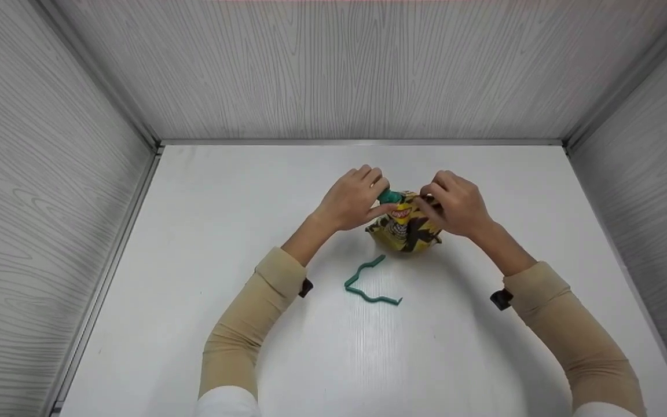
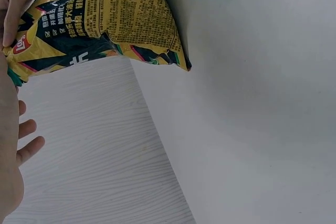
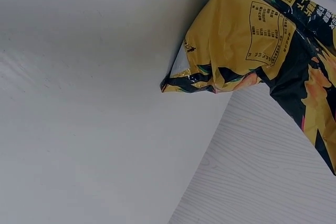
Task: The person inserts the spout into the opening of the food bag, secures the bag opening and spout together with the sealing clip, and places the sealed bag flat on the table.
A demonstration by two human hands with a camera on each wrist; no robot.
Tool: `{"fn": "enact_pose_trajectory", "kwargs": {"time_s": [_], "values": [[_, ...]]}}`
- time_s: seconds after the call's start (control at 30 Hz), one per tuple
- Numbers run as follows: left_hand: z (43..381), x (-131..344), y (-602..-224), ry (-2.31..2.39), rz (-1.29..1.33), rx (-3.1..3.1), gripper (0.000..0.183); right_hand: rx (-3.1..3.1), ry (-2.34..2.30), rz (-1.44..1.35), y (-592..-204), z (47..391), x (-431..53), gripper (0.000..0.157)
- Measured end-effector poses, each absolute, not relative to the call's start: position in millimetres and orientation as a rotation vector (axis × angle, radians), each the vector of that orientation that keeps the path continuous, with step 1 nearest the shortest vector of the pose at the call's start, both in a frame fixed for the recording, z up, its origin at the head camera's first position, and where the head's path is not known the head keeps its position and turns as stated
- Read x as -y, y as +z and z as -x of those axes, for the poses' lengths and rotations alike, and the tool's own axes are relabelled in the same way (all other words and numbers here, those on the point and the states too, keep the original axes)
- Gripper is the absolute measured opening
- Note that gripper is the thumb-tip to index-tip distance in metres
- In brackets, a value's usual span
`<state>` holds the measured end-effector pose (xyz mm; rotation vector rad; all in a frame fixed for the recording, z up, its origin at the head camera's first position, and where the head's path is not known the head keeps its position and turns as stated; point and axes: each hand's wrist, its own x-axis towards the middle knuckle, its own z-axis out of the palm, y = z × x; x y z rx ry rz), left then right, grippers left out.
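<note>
Yellow and black plastic makes up a snack bag [image 1: 409, 236], held right of centre towards the far side of the white table [image 1: 194, 231]. Its red-and-yellow logo [image 1: 401, 214], upside down from the head, appears to read Lay's. In the left wrist view, white Chinese characters [image 2: 71, 19] run beside small tick boxes, above a dense block of dark print [image 2: 134, 14] too fine to make out. From the right wrist, a boxed panel [image 3: 268, 34] shows columns of figures and percent signs, most of them illegible.

The left hand [image 1: 354, 200] pinches the bag's top by a green piece [image 1: 390, 197], its thumb stretched along the front. The right hand [image 1: 455, 202] grips the other side of the top edge, fingers curled, thumb blurred. Both hands hide much of that edge, so whether it is sealed I cannot tell.

On the near side of the bag, well apart from both hands, lies a green clip [image 1: 362, 284], spread in a bent V with its ends towards the right. Tan sleeves [image 1: 258, 307] cover the forearms, with a dark device [image 1: 501, 299] at each cuff; grey wood-grain walls [image 1: 333, 69] enclose the table.
</note>
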<state>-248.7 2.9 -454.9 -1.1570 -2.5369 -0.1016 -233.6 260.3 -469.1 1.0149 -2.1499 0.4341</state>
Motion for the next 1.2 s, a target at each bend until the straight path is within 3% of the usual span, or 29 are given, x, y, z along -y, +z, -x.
{"fn": "enact_pose_trajectory", "kwargs": {"time_s": [0.6,1.2], "values": [[247,8,-463,-0.162,1.15,2.468,0.055,2.182,0.407,-0.998,-470,230,-273,0.02],[247,12,-466,-0.165,1.136,2.461,0.061,2.168,0.328,-1.014,-469,228,-284,0.023]]}}
